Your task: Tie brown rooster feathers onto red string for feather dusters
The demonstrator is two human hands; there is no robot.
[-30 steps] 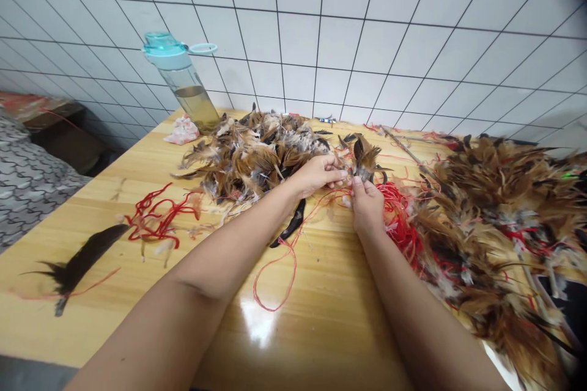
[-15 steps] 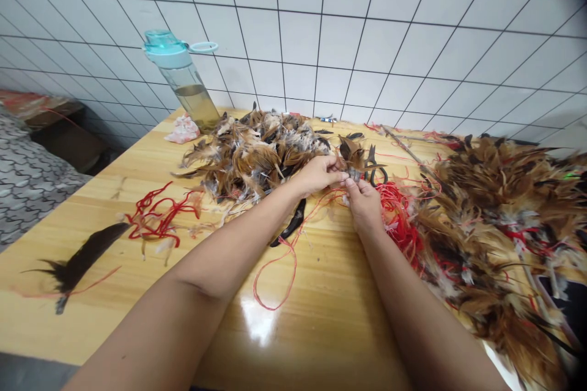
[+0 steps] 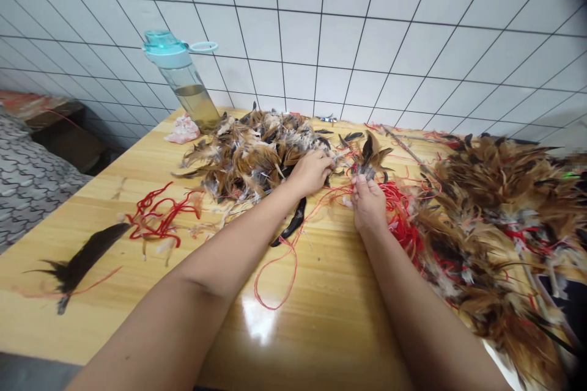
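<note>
My right hand point(image 3: 369, 203) pinches a small bunch of brown and black feathers point(image 3: 370, 157) by its base, tips pointing up and away from me. At the right edge of a large heap of loose brown, grey and white feathers point(image 3: 250, 159), my left hand point(image 3: 314, 170) has its fingers curled down together. A pale feather end shows by its fingertips, but whether they grip it is hidden. Red string point(image 3: 293, 269) runs from between the hands and loops on the wooden table point(image 3: 330, 311). A tangle of red strands point(image 3: 401, 214) lies beside my right wrist.
Bound feather bundles point(image 3: 518, 189) cover the right side, with a thin stick point(image 3: 403, 143) behind. A water bottle point(image 3: 190, 88) stands at the back left near the tiled wall point(image 3: 298, 36). Red string scraps point(image 3: 160, 214) and a dark feather point(image 3: 92, 256) lie on the left.
My left hand has left the feather bunch and moved left to the heap's edge. The bunch stays in my right hand, now more upright and fully in sight.
</note>
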